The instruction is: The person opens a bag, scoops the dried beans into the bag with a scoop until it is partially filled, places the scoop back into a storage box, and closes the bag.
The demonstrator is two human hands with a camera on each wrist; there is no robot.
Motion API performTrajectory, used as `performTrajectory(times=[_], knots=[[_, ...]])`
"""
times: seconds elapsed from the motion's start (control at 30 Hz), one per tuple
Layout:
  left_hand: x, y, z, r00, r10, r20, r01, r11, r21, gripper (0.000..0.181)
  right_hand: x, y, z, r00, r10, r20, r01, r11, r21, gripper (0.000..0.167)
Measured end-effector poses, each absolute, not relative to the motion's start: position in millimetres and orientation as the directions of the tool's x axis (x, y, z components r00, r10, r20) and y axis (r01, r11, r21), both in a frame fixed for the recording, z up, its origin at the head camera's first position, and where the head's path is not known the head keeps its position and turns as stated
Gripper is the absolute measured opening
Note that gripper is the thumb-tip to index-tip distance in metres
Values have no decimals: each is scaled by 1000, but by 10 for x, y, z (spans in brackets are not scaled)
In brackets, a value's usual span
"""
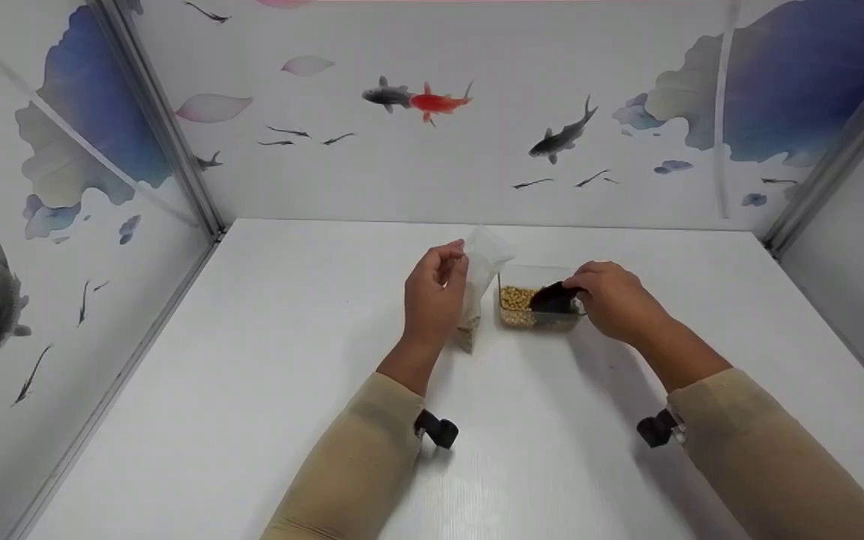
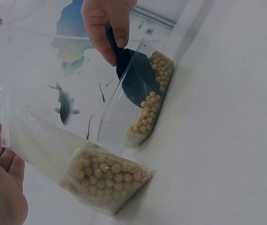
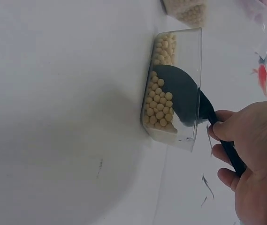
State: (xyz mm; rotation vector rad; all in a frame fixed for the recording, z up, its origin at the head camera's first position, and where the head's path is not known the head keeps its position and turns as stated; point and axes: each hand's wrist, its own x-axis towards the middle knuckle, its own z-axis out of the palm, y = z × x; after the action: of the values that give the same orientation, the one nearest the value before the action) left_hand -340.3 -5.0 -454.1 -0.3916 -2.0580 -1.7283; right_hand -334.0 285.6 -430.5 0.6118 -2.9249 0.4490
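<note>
Beans (image 2: 106,177) are lying low in the clear bag (image 1: 481,261), whose upper edge we are pinching between the thumb and fingers of our left hand (image 1: 434,296). Just right of the bag, more are lying in the clear container (image 3: 188,49), where we are holding the black scoop (image 3: 180,93) among them, our right hand (image 1: 617,300) curling fingers and thumb around its handle. We are, it appears, working at the scooping step; the next move is probably calling for lifting a steady load out of the container toward the bag.
</note>
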Motion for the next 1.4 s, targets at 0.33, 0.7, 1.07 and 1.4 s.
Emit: performTrajectory(times=[0.33, 0.7, 1.07, 1.4], knots=[[-3400, -29, -4528, -880, -82, 468, 444, 214, 870, 19, -3411, 2788, -4565, -962, -251, 108, -271, 818, -507, 35], [-3364, -15, -4495, -892, -85, 444, 418, 222, 881, 16, -3445, 2740, -4655, -981, -189, 43, -172, 746, -644, 36], [-3396, -25, -4530, -887, -75, 455, 433, 205, 878, 17, -3412, 2776, -4673, -985, -157, 76, -164, 685, -710, 36], [-3384, -34, -4511, -883, -73, 463, 441, 202, 874, 22, -3351, 2940, -4658, -993, -83, 80, -113, 600, -792, 39]])
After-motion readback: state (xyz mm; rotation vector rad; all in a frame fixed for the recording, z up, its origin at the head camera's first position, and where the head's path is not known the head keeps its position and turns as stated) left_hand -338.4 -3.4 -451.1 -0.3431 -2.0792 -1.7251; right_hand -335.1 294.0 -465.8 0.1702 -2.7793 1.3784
